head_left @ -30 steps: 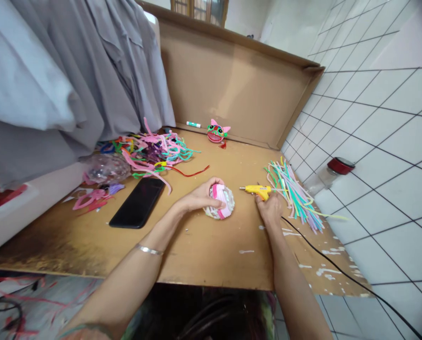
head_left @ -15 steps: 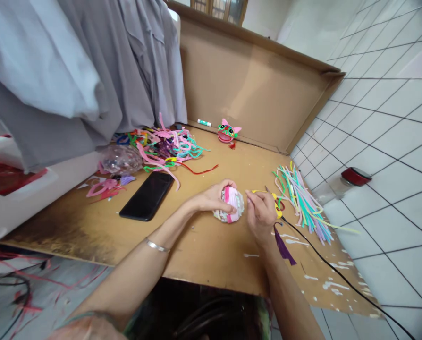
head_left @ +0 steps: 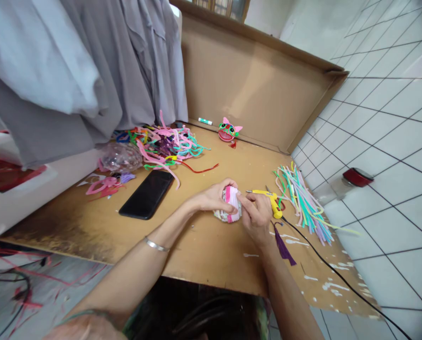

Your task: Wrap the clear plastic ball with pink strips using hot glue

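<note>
Tabletop point(head_left: 204, 252) lies beneath the striped ball point(head_left: 232, 195) in the left hand point(head_left: 214, 197).

The scene is viewed through one head-worn camera, which is directed forward and down over the bench point(head_left: 204, 255). The left hand point(head_left: 216, 196) and the right hand point(head_left: 257, 216) are seen from above, rather near; the cardboard panel point(head_left: 253, 85) is shown farther away.

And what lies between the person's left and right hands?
In the head view, the round pink-and-white piece sits between them: the left hand grips it, and the right hand is at its right side, possibly touching it.
</note>
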Demonstrator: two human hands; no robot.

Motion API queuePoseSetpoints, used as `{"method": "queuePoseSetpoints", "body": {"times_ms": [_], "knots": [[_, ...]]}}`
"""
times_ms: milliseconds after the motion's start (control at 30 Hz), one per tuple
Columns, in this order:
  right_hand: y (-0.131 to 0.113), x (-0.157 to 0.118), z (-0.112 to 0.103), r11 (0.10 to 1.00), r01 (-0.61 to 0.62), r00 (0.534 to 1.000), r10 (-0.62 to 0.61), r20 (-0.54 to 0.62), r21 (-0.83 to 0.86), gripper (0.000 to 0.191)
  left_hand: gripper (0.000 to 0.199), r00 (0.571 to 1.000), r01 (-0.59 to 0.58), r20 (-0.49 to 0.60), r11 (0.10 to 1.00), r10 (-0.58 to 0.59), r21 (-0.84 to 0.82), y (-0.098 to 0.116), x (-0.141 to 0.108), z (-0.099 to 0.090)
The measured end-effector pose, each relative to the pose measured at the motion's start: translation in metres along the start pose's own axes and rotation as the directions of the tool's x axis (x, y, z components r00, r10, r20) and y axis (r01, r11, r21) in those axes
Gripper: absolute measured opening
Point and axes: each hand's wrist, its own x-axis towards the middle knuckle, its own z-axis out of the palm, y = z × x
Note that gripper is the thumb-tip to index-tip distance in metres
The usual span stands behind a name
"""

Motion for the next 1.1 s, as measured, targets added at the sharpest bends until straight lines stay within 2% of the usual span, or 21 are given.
{"method": "queuePoseSetpoints", "body": {"times_ms": [267,533,1100], "knots": [[-0.0031,0.0025,-0.0007,0.994,-0.045,0.999,0.045,0.002,0.097,0.032,0.058,1.0,-0.024,0.008,0.998,0.025,-0.066,-0.0094,0.0025,-0.0016],[-0.0029,0.0014,0.0001,0.986,-0.08,0.997,0.077,0.026,0.149,0.029,0.059,1.0,-0.005,0.003,0.996,0.005,-0.092,-0.0053,0.0015,-0.0011],[-0.0069,0.0028,-0.0013,0.98,-0.101,0.994,0.093,0.054,0.171,0.026,0.059,1.0,0.007,0.007,1.0,-0.007,-0.028,-0.0023,-0.0002,-0.0026]]}}
